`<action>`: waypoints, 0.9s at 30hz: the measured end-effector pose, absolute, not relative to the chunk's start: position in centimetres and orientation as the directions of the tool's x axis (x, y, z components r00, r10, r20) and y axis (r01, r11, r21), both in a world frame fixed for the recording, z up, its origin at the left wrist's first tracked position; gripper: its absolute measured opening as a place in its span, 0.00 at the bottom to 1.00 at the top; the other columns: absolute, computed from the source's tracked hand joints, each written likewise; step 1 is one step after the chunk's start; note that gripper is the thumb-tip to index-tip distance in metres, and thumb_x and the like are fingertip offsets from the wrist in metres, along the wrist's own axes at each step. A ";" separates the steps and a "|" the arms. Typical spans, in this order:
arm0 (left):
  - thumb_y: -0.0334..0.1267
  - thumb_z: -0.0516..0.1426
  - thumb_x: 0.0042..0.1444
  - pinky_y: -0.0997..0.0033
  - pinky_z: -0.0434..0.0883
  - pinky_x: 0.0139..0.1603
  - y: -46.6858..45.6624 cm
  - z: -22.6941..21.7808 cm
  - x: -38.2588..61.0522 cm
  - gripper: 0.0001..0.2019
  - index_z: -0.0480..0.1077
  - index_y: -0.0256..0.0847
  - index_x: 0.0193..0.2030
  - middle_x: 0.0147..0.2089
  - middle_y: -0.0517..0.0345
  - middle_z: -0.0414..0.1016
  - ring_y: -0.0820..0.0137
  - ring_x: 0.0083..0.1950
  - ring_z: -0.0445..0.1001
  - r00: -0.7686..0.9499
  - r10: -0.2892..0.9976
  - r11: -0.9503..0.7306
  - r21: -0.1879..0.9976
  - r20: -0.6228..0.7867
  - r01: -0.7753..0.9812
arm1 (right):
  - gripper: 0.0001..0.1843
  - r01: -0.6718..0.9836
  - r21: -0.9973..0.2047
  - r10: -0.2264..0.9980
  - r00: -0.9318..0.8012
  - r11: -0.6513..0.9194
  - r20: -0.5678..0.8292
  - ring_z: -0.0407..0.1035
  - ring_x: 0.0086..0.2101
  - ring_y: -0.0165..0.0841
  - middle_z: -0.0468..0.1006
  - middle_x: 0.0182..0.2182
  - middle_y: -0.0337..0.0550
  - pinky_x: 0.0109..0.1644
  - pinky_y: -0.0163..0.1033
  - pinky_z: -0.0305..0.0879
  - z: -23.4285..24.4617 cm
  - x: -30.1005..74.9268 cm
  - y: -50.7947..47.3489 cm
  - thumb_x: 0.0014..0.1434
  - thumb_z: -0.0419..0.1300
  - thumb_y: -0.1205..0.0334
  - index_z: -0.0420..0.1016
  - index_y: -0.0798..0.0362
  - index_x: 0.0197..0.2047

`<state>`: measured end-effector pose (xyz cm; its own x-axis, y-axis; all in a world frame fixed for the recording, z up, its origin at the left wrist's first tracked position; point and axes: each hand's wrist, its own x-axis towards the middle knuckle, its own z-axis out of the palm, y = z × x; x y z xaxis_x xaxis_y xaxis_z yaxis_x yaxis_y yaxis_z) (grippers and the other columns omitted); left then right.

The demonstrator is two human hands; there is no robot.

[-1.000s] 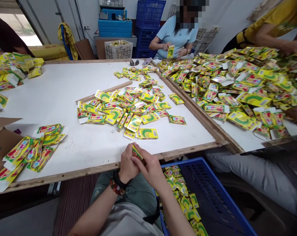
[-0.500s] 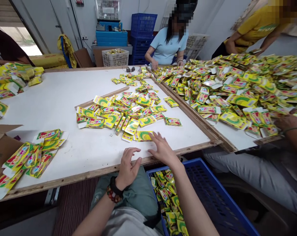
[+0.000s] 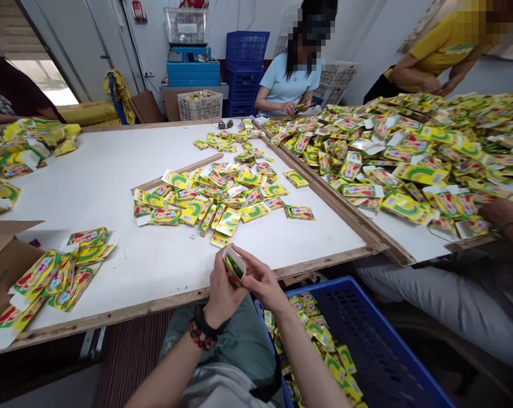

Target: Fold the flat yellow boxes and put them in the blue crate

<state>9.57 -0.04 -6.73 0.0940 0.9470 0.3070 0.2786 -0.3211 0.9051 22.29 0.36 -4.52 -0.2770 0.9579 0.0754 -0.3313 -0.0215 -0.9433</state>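
- The left hand [image 3: 222, 288] and right hand [image 3: 261, 281] are raised just above the near edge of the white table, fingers curled, pinching a small yellow carton [image 3: 234, 267] between them; its white-edged open end faces upward.
- A blue plastic crate [image 3: 369, 345] sits just right of the person's lap, below the right forearm, and holds a loose layer of yellow cartons [image 3: 313, 340].
- Loose yellow cartons [image 3: 205, 198] lie scattered across the white table [image 3: 90, 192], with another group [image 3: 56, 277] beside a cardboard box [image 3: 1, 260] at its left.
- On the adjoining table, a deep heap of cartons [image 3: 401, 153] lies near a co-worker's hand [image 3: 498, 212].
- Farther back, a white plastic basket [image 3: 199, 106] holds yellow packets, near stacked blue crates [image 3: 246, 68].
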 end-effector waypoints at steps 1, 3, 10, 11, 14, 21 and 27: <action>0.46 0.60 0.52 0.51 0.68 0.57 0.0 -6.7 9.7 0.38 0.46 0.43 0.65 0.62 0.41 0.62 0.55 0.61 0.67 0.063 0.947 -0.320 0.894 0.316 0.313 | 0.32 -0.353 -0.934 0.972 -0.233 -0.048 0.038 0.70 0.52 0.43 0.77 0.52 0.46 0.56 0.48 0.66 -4.4 21.5 -0.1 0.49 0.67 0.45 0.73 0.46 0.56; 0.45 0.61 0.51 0.52 0.70 0.54 0.0 -6.9 9.8 0.39 0.46 0.43 0.65 0.61 0.42 0.64 0.54 0.59 0.69 0.010 0.944 -0.308 0.869 0.330 0.387 | 0.24 -0.393 -0.915 0.990 -0.131 -0.097 -0.049 0.72 0.49 0.43 0.80 0.47 0.45 0.54 0.47 0.68 -4.1 20.2 -0.5 0.52 0.64 0.45 0.78 0.48 0.49; 0.33 0.59 0.51 0.58 0.72 0.54 -0.1 -8.1 9.5 0.28 0.53 0.45 0.57 0.59 0.45 0.66 0.60 0.59 0.70 0.127 0.822 -0.552 0.719 0.556 0.422 | 0.18 -0.513 -0.853 0.970 0.149 -0.092 -0.194 0.76 0.39 0.40 0.84 0.36 0.39 0.45 0.43 0.73 -3.6 19.4 -0.6 0.43 0.58 0.67 0.82 0.49 0.39; 0.32 0.58 0.51 0.57 0.71 0.54 -0.1 -8.1 9.5 0.27 0.53 0.45 0.56 0.60 0.45 0.65 0.60 0.59 0.69 0.147 0.806 -0.579 0.710 0.573 0.401 | 0.20 -0.471 -0.879 0.975 0.147 -0.079 -0.166 0.76 0.41 0.40 0.84 0.38 0.38 0.48 0.44 0.72 -3.5 19.6 -0.6 0.43 0.57 0.67 0.82 0.48 0.40; 0.32 0.59 0.51 0.51 0.65 0.61 -0.2 -8.0 9.6 0.33 0.46 0.41 0.60 0.64 0.37 0.59 0.58 0.65 0.63 0.145 0.807 -0.580 0.720 0.573 0.381 | 0.19 -0.299 -0.954 0.997 0.070 -0.017 -0.039 0.73 0.49 0.42 0.82 0.44 0.39 0.57 0.48 0.65 -3.2 20.2 -1.1 0.46 0.58 0.65 0.83 0.46 0.41; 0.36 0.60 0.51 0.56 0.72 0.54 -0.4 -8.1 9.8 0.33 0.47 0.43 0.60 0.59 0.43 0.68 0.60 0.58 0.71 0.189 0.843 -0.535 0.755 0.503 0.380 | 0.21 -0.456 -0.886 0.956 0.213 -0.086 -0.202 0.76 0.36 0.37 0.84 0.35 0.37 0.43 0.41 0.71 -3.9 20.4 -1.9 0.44 0.62 0.66 0.82 0.47 0.43; 0.40 0.60 0.49 0.59 0.75 0.44 -0.5 -8.1 9.5 0.32 0.50 0.43 0.59 0.53 0.46 0.71 0.59 0.48 0.77 0.162 0.847 -0.514 0.700 0.507 0.496 | 0.25 -0.532 -0.836 0.955 0.157 -0.133 -0.252 0.75 0.37 0.37 0.84 0.37 0.38 0.44 0.39 0.70 -4.0 20.4 -1.6 0.40 0.62 0.68 0.82 0.49 0.45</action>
<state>9.49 -0.55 -8.13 0.1618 0.8468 0.5067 0.4956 -0.5137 0.7003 20.44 -1.62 -3.96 0.1573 0.9548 -0.2523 -0.5322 -0.1333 -0.8361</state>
